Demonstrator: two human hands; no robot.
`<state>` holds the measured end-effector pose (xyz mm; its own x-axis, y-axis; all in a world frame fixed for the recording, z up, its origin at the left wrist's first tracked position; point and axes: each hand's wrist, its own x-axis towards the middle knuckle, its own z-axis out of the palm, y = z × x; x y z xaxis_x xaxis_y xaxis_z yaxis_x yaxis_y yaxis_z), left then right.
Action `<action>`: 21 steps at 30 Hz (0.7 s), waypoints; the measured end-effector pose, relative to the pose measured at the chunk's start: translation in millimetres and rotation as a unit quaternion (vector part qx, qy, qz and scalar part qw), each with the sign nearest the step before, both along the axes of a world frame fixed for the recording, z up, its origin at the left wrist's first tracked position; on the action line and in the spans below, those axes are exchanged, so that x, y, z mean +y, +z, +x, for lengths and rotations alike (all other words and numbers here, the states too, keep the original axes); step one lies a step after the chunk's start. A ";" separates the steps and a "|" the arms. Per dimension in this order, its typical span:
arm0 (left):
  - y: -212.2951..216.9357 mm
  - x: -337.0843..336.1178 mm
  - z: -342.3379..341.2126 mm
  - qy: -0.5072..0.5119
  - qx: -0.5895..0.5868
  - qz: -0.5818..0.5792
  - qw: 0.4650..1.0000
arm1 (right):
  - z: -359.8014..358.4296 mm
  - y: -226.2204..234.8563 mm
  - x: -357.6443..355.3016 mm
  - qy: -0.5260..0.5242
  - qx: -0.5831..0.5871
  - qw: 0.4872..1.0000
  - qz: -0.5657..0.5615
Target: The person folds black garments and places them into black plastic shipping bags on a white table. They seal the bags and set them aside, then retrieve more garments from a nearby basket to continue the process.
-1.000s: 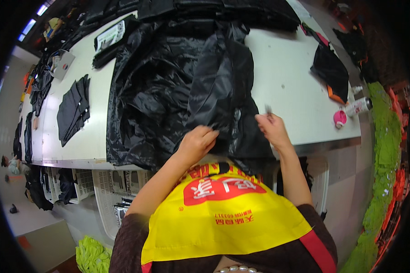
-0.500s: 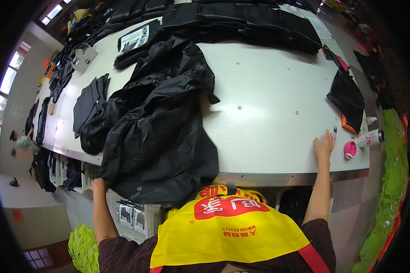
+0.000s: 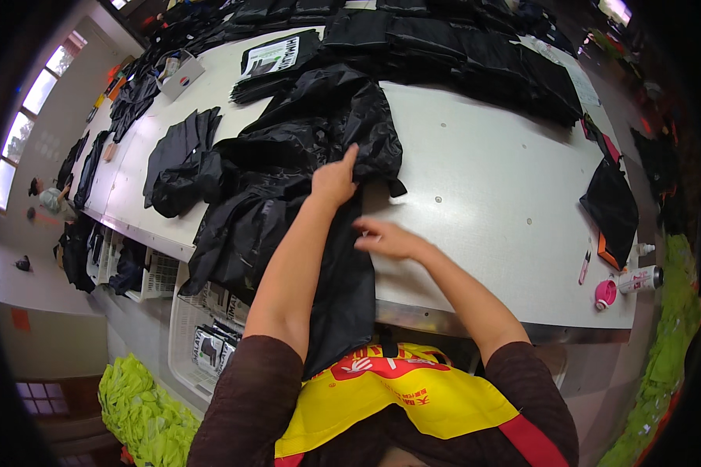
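Note:
A large crumpled black garment (image 3: 288, 167) of thin shiny cloth lies across the table and hangs over its near edge. My left hand (image 3: 335, 183) rests on its upper right part, index finger stretched out and the other fingers partly hidden. Beside the garment's right edge is my right hand (image 3: 389, 238), its fingers apart and slightly blurred; no held thing can be made out. Smaller folded black pieces (image 3: 181, 148) lie to the left of the garment.
Stacks of folded black garments (image 3: 444, 47) line the far side of the white table (image 3: 475, 249). At right are a cutter-like pen (image 3: 585, 267), pink cup-shaped lid (image 3: 605, 293), bottle (image 3: 639, 280) and black pouch (image 3: 611, 202). A white basket (image 3: 181, 335) holds packaged items below.
My left hand has left the garment's near left corner and reached up onto its upper right. My right hand has moved left from beside the pen. The view has shifted.

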<state>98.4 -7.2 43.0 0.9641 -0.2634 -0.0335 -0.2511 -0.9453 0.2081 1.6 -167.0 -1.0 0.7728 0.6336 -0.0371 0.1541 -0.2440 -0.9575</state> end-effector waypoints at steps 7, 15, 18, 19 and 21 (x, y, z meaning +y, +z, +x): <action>29.1 99.8 -167.9 -0.258 0.044 -0.031 0.965 | -54.2 123.0 7.0 0.325 0.012 0.940 -0.101; 126.5 291.3 -315.6 -0.134 0.048 -0.175 0.974 | 30.6 105.0 84.8 0.034 -0.562 0.659 -0.498; 128.9 340.5 -339.2 -0.096 -0.042 -0.249 0.963 | 16.1 23.1 127.1 0.243 -0.757 0.537 -0.282; 124.3 358.0 -351.3 -0.064 -0.062 -0.278 0.956 | -11.3 32.6 142.9 0.329 -0.678 0.606 -0.255; 116.9 394.8 -368.5 -0.025 -0.082 -0.336 0.938 | -54.7 41.9 161.0 0.428 -0.530 0.673 -0.288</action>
<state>-270.1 387.6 159.9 0.9275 -0.2180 0.3038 -0.3728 -0.6010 0.7070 -53.1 -6.0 40.9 -0.0813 0.9800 -0.1818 0.9962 0.0857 0.0167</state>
